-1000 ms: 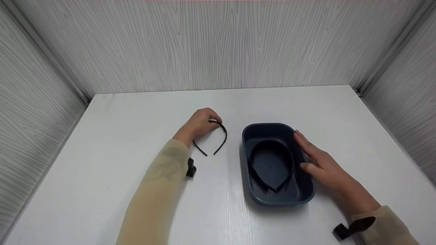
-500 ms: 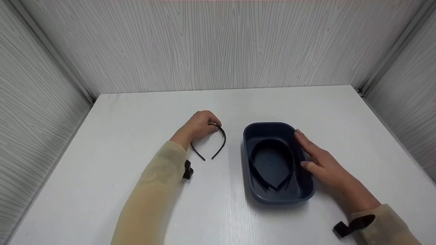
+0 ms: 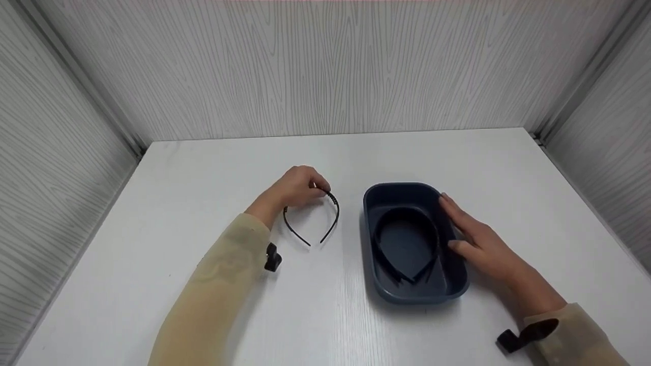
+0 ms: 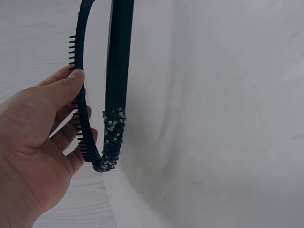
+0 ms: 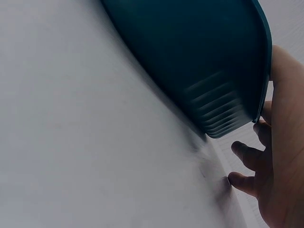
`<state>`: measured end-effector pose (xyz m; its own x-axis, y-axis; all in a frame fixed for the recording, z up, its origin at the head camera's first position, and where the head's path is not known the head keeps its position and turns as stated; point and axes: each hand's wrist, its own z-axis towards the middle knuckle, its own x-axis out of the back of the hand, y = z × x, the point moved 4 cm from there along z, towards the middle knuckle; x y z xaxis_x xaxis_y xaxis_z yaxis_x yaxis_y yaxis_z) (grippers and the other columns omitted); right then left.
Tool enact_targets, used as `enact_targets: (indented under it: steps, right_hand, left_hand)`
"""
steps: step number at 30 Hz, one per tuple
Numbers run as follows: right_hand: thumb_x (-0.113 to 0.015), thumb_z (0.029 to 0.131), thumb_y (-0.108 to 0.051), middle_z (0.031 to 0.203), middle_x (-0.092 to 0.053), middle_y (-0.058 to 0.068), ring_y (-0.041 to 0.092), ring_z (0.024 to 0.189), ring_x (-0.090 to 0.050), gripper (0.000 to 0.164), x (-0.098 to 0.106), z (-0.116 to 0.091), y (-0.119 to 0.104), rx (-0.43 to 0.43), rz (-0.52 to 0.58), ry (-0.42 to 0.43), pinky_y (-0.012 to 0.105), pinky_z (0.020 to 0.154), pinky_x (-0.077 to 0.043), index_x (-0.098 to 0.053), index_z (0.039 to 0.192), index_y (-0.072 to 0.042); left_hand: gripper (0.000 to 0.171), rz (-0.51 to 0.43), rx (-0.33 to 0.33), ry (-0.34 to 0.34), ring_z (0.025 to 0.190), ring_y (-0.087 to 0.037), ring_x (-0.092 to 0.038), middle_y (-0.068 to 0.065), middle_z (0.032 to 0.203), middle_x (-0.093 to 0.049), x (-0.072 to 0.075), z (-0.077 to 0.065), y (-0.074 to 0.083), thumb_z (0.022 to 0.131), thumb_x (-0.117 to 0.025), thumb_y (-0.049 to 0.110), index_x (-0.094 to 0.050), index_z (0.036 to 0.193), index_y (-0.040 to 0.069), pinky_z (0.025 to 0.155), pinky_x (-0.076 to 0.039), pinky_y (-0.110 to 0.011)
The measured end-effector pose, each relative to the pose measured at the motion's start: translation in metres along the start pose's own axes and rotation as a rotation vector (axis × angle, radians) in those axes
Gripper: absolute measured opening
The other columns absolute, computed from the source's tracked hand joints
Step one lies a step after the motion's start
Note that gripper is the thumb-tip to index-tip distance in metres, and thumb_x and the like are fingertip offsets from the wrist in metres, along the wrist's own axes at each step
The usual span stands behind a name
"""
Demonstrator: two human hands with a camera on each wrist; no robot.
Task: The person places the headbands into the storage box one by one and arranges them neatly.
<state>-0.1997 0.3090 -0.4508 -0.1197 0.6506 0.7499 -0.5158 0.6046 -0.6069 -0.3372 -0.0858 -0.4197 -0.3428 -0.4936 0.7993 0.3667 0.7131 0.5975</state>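
Note:
My left hand [image 3: 300, 185] pinches a black headband [image 3: 336, 206] by its curved top, left of a dark blue plastic tub [image 3: 460, 295]. Comb teeth line the headband's inner side in the left wrist view, and a stretch of its band is crusted with small sparkly stones [image 4: 114, 133]. Its two ends point toward me. On the tub's right side, my right hand [image 3: 480, 249] grips the rim, with thumb and fingers at the edge. Inside the tub lie dark headbands [image 3: 376, 239], overlapping so that their number is hard to tell.
The tub stands on a white table [image 3: 315, 315] right of the middle. Pale wood-grain panels [image 3: 325, 66] rise at the back and both sides. Dark wrist mounts [image 3: 273, 257] sit on both arms.
The left hand, with the headband, has shifted slightly toward me, and the headband's ends now sit lower in the head view. The right hand and the tub have hardly moved.

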Motion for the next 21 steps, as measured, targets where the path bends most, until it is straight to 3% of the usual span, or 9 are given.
enact_targets:
  steps: [21]
  right_hand:
    - [-0.061, 0.095, -0.004, 0.176, -0.022, 0.005, 0.01, 0.159, -0.019, 0.084, -0.002, 0.003, 0.002, 0.029, 0.001, 0.017, 0.012, 0.12, -0.016, -0.026, 0.17, -0.02]
  left_hand:
    - [0.017, 0.04, -0.142, -0.004, 0.112, -0.022, -0.066, -0.006, 0.117, -0.073, 0.033, -0.017, 0.046, 0.102, -0.072, 0.01, -0.084, 0.115, 0.01, 0.097, -0.053, -0.038]
